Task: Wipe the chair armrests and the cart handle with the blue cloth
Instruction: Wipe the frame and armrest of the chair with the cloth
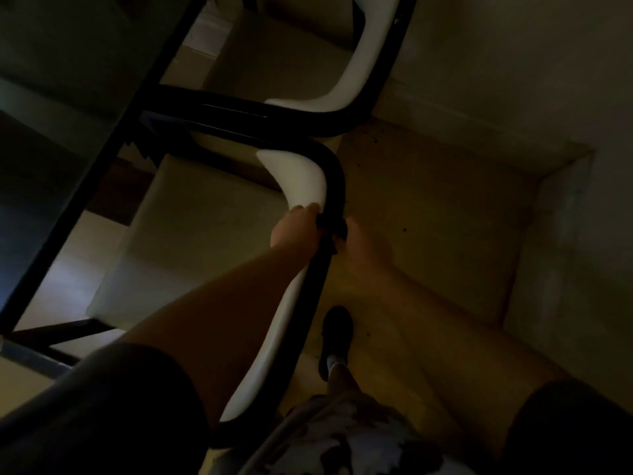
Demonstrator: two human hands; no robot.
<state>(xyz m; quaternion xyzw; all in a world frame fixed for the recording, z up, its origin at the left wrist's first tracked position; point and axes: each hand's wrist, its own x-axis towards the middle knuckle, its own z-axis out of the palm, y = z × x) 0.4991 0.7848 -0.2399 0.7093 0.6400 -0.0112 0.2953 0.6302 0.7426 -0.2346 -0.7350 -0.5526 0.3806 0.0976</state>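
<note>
I had both hands on the near armrest (301,186), at the bend in its black tube. The left hand (296,228) was curled over the white pad; the right hand (359,241) was closed on a dark wad, the cloth (330,231) I judged (too dim to see blue), pressed to the tube. The risk I saw was the cloth bunching and skipping the bend, or knuckles striking the second armrest (363,60) just beyond. The floor (445,200) to the right lay open; a dark rail (102,166) hemmed the left.
</note>
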